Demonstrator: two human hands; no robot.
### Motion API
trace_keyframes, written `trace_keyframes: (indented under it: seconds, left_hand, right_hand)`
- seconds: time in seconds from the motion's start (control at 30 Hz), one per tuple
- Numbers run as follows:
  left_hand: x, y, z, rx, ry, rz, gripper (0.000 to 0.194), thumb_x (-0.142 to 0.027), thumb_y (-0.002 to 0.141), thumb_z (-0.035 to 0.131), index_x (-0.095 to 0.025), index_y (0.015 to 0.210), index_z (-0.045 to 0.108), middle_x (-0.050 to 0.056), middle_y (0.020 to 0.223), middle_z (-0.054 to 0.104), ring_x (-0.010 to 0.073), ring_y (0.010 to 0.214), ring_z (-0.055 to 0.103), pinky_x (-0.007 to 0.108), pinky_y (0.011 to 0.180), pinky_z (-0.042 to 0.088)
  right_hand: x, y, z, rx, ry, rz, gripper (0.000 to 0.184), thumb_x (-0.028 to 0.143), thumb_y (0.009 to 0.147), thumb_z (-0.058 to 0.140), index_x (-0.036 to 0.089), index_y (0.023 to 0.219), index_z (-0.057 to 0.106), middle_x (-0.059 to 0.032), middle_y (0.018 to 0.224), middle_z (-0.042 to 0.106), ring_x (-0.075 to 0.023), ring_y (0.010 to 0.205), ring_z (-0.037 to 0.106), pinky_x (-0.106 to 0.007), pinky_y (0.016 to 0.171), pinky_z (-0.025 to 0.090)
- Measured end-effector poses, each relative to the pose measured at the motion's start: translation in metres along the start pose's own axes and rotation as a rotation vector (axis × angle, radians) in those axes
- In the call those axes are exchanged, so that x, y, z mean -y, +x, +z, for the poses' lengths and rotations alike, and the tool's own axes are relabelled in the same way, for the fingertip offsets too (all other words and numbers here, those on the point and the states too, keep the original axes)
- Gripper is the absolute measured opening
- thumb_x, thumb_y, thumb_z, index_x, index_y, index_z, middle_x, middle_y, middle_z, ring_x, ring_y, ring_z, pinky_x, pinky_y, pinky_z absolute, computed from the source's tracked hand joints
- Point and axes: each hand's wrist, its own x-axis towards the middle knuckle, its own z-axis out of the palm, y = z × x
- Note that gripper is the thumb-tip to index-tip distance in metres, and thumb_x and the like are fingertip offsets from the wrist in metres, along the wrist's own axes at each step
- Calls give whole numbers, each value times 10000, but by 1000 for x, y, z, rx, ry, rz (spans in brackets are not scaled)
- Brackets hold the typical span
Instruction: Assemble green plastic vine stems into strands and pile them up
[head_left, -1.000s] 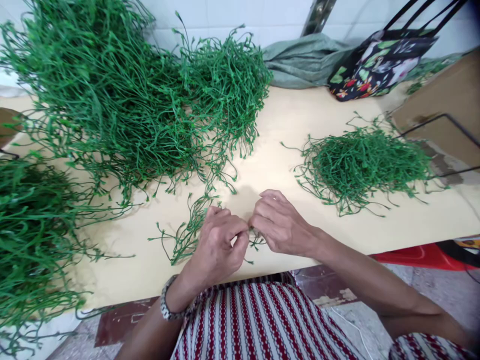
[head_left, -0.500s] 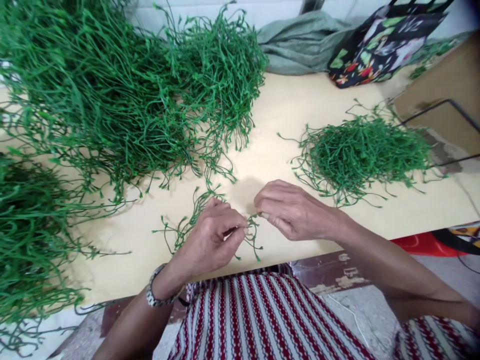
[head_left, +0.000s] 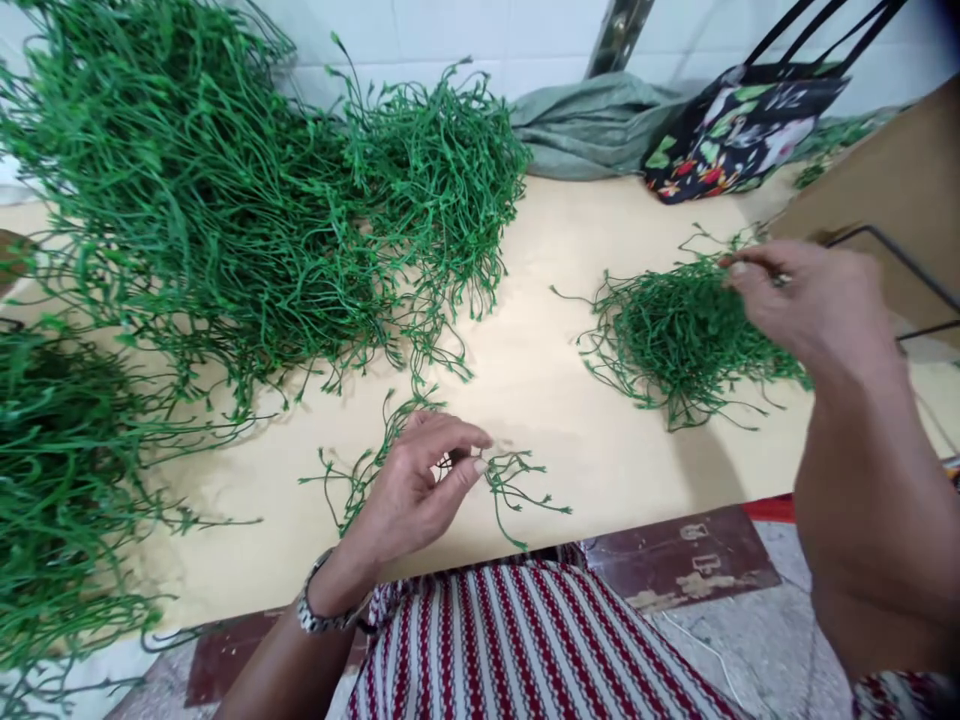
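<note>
My left hand (head_left: 420, 490) is above the table near its front edge, thumb and forefinger pinched at one end of a small sprig of green artificial stems (head_left: 517, 490). The sprig's thin, bud-tipped ends spread to the right. More loose stems (head_left: 360, 475) lie under and behind this hand. My right hand (head_left: 814, 300) is over a small pile of similar green stems (head_left: 675, 330) at the right. Its fingers are pinched together at the pile's far side; what is in them, if anything, I cannot make out.
Large heaps of green stems (head_left: 217, 220) cover the left and back of the table (head_left: 562, 400). Against the tiled wall are a grey-green cloth sack (head_left: 592, 125) and a flowered black bag (head_left: 742, 130). A cardboard box (head_left: 892, 190) and black wire frame (head_left: 911, 275) stand far right.
My right hand has moved from beside my left fingertips, rightward and away from me, to the small pile. My left hand stays nearly in place with the sprig. The view has tilted up slightly.
</note>
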Motion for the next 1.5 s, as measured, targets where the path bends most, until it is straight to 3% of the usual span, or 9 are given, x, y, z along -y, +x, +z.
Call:
trace_keyframes:
  seconds: [0.13,0.3,0.4,0.47,0.53,0.63,0.83,1.2,1.5]
  left_hand:
    - [0,-2,-1,-73,-26,-5,206,-220,833,510,-203,1036,542,22,755,525,158,756,492,329,723,398]
    - [2,-2,-1,-149,-90,33,132,-219,819,534,-196,946,563,45,780,545,172,783,509,324,699,422]
    - [5,-3,0,-174,-120,60,90,-203,818,534,-199,905,560,43,769,543,178,813,506,342,741,421]
    - [6,-3,2,-189,-133,83,70,-185,816,536,-204,880,555,38,765,545,175,813,499,354,766,412]
    - [6,-2,3,-193,-143,119,71,-163,813,536,-209,864,552,28,751,553,167,783,501,371,793,401]
    - [4,-2,4,-177,-127,202,135,-121,811,523,-220,891,567,16,752,582,154,746,518,408,864,370]
    - [3,-5,3,-122,124,274,197,-92,779,530,-214,928,573,14,745,567,148,742,516,443,922,346]
    - [-7,-9,14,-184,441,132,121,-88,741,472,-186,804,507,14,730,558,158,740,520,443,932,358]
    - [2,-10,21,-423,50,197,127,-103,757,533,-210,810,576,4,717,581,145,703,554,458,905,417]
  right_hand:
    - [-7,-4,-1,-171,-192,91,307,284,925,337,250,892,640,-25,816,664,-254,877,585,-409,679,453]
    - [4,-12,4,-393,-541,442,276,199,890,395,173,1066,605,-128,1001,621,-320,982,540,-508,850,395]
    - [40,6,35,-325,-128,250,139,185,833,518,174,909,634,-85,855,634,-220,822,584,-381,720,487]
    - [67,23,63,-116,183,127,106,201,829,546,169,906,612,-55,851,632,-179,814,581,-346,721,496]
    - [86,37,89,13,321,45,150,257,820,576,146,919,598,-58,840,626,-164,798,566,-322,709,486]
    - [97,44,111,9,356,-9,141,250,843,535,125,807,589,-46,709,584,-142,690,524,-291,647,458]
    - [95,37,112,-52,344,0,168,216,865,494,118,764,586,-59,694,593,-140,676,520,-276,629,448]
    - [104,30,119,-143,248,45,169,141,860,448,120,820,611,-61,689,623,-152,665,547,-291,628,461]
    - [108,30,120,-188,443,183,174,115,822,457,123,793,629,-46,643,616,-124,591,551,-256,562,463]
